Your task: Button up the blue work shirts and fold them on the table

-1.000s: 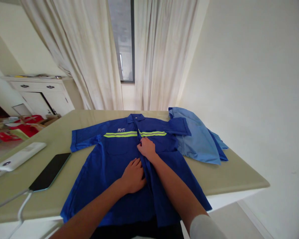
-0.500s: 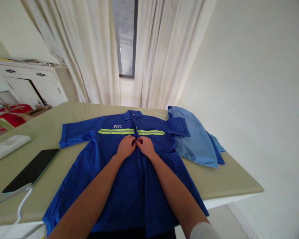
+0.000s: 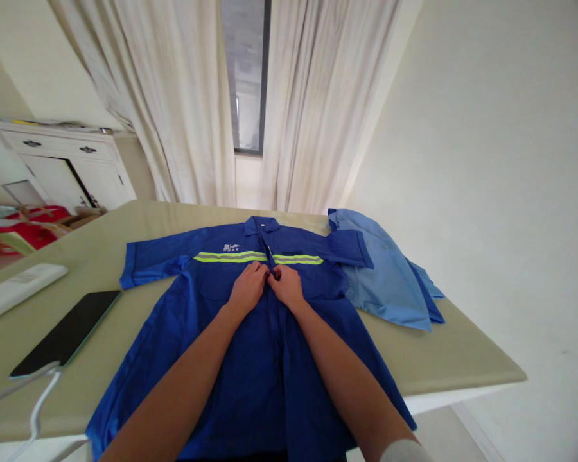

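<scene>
A blue work shirt (image 3: 241, 359) with a yellow-green and grey reflective stripe lies spread on the table, collar at the far side and sleeves out. My left hand (image 3: 250, 285) and my right hand (image 3: 287, 284) meet at its front opening, just below the stripe. Both sets of fingers are closed in a pinch on the front edges of the shirt. Whatever small fastening may sit between the fingertips is hidden. Above the hands the opening gapes slightly.
Light blue and dark blue garments (image 3: 390, 282) are heaped at the right, partly under the shirt's sleeve. On the left of the table (image 3: 443, 353) lie a black phone-like device (image 3: 65, 333) with a white cable (image 3: 43, 401) and a long white object (image 3: 22, 290). Curtains (image 3: 183, 102) hang behind.
The view has shifted slightly, so everything sits a little further right and lower. Both hands keep their pinch on the shirt's front; the fingers have moved only slightly.
</scene>
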{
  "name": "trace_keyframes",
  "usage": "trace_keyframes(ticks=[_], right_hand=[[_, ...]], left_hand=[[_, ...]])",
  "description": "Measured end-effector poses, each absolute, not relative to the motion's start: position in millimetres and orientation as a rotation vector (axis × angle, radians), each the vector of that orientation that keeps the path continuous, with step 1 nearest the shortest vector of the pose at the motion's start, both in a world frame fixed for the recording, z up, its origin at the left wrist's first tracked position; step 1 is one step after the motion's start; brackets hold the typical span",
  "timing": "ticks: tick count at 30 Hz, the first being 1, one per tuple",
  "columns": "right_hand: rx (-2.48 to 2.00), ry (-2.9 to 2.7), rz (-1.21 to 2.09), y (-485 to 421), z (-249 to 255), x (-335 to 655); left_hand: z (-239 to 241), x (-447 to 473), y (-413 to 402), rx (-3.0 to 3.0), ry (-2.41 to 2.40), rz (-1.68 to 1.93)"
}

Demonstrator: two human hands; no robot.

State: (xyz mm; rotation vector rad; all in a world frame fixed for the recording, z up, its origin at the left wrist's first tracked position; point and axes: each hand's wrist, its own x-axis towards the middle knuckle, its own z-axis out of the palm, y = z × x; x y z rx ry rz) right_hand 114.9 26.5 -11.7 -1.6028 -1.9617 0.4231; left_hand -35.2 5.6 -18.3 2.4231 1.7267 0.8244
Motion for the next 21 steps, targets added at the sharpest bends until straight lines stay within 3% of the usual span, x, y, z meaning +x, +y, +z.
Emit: trace_keyframes(ticks=[12,21], right_hand=[[-1.439,-1.993,0.562,33.9,-19.2,120.5],[-1.544,-1.944,0.487,28.7,-15.0,119.6]], left_hand=[[-24.6,-37.8,10.2,2.323,1.766,0.824],[-29.1,-34.7,8.7,2.269,1.818,0.849]])
